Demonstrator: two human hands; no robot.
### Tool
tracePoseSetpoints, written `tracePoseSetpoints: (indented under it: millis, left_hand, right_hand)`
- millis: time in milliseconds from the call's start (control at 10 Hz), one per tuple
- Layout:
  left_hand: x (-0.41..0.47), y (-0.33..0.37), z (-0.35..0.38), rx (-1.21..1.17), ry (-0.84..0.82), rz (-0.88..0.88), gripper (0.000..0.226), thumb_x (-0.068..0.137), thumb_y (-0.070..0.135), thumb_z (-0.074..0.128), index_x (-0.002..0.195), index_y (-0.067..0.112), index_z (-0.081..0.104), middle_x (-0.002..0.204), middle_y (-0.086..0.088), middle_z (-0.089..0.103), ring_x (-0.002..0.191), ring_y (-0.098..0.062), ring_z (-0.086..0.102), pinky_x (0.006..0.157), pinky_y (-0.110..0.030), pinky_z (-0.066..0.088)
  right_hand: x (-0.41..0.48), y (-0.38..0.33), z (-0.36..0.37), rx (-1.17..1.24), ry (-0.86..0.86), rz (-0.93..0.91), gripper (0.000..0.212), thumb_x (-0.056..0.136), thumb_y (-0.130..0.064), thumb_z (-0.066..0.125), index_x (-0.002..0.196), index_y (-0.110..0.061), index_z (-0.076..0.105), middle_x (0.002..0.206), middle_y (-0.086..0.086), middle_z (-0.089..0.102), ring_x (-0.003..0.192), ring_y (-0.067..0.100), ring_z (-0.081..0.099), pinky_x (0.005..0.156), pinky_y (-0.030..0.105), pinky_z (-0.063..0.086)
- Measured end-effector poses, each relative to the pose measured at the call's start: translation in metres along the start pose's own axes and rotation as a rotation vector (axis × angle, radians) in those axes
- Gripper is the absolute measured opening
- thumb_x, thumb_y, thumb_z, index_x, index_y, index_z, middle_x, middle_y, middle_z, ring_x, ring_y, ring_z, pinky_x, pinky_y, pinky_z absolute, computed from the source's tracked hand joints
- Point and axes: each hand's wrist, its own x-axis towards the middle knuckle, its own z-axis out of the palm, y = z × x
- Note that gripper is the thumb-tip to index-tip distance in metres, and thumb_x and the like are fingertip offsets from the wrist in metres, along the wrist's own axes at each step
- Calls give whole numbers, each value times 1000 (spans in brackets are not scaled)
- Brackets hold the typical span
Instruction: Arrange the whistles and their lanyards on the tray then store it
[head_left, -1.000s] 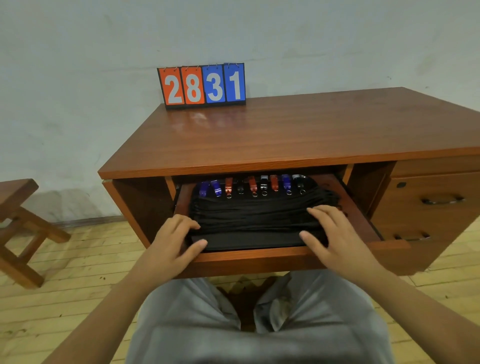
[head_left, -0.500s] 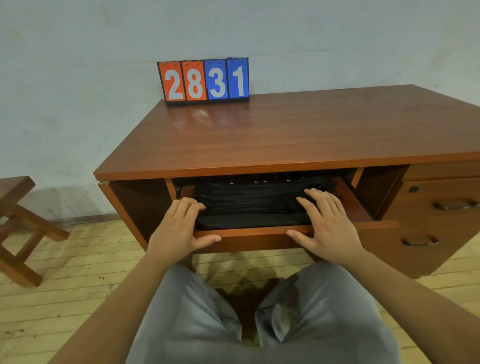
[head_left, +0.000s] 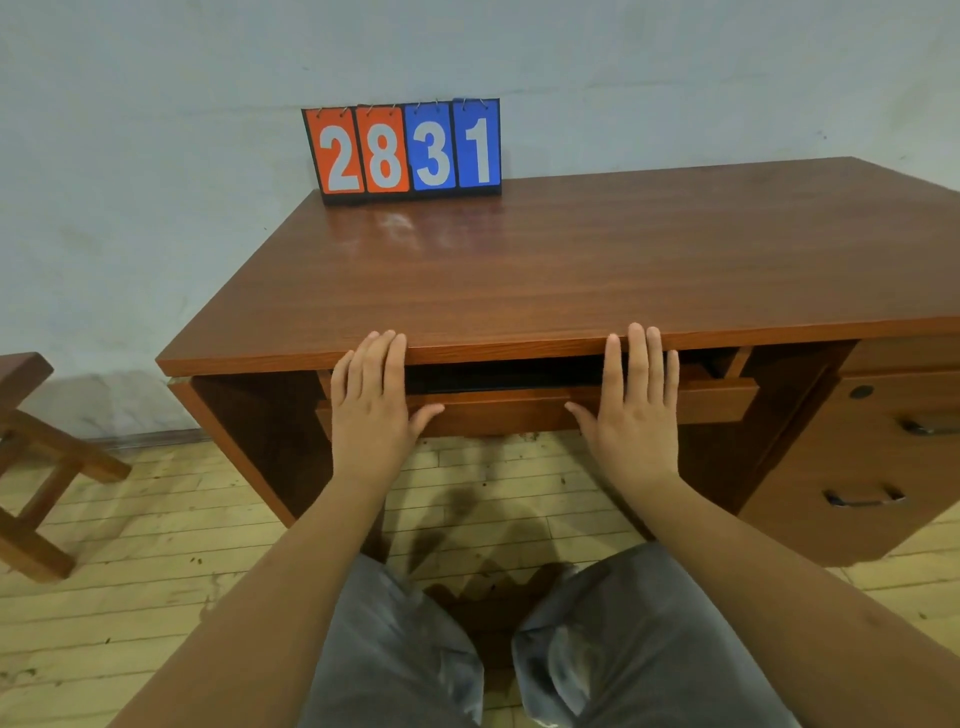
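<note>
The pull-out wooden tray (head_left: 498, 410) sits almost fully under the desk top (head_left: 571, 270); only its front rail and a thin dark strip of the black lanyards (head_left: 498, 375) show. The whistles are hidden under the desk. My left hand (head_left: 371, 405) lies flat with straight fingers against the tray's front rail on the left, fingertips reaching the desk edge. My right hand (head_left: 636, 410) lies the same way on the right part of the rail. Neither hand holds anything.
A scoreboard (head_left: 402, 148) reading 2831 stands at the back of the desk against the wall. Drawers with metal handles (head_left: 865, 499) fill the desk's right side. A wooden stool (head_left: 31, 457) stands at the left on the plank floor. My knees are below the tray.
The tray slid in under the desk, hiding the whistles and most of the lanyards. Both hands moved forward with it, from resting on the lanyards to pressing flat on the front rail.
</note>
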Motion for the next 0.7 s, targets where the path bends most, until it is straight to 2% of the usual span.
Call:
tracePoseSetpoints:
  millis: [100,300,400,500,600,700]
  left_hand:
    - [8,12,3,52,-4,-86,86,78,53,75,140,4,43,138,-19,47,133,-34,39,112,-47,24]
    - [9,19,-1,113,-68,-120,82,80,49,74,141,5,41,140,-18,46,135,-34,37,112,-48,22]
    - [14,27,-20,148,-191,-137,82,78,41,75,143,6,37,142,-16,43,134,-33,37,111,-48,25]
    - [26,29,-40,130,-323,-142,78,80,43,72,140,10,36,142,-13,40,129,-31,39,108,-46,29]
    - [44,22,-67,-41,-379,-127,60,89,41,63,137,12,41,139,-9,42,127,-29,42,107,-46,33]
    - [63,9,-96,-171,-298,-129,51,93,27,61,138,12,43,137,-7,48,124,-23,49,103,-38,42]
  right_hand:
    - [11,-9,0,-9,5,72,95,88,-49,63,152,2,15,154,25,24,147,42,15,119,56,13]
    - [13,-13,-13,-31,-48,79,92,87,-50,62,151,1,19,151,24,28,144,41,20,119,54,15]
    - [13,-11,-28,-58,-96,56,85,88,-52,55,149,-1,25,149,22,34,142,39,25,118,53,19]
    - [18,-7,-51,-55,-141,23,75,88,-52,47,143,-3,37,140,17,46,133,36,38,114,49,29]
    - [35,-3,-82,37,-255,23,63,90,-55,41,131,-8,48,131,12,47,120,32,44,103,44,37]
    - [57,3,-110,204,-400,100,58,92,-54,43,129,-9,48,131,13,47,120,33,44,101,47,38]
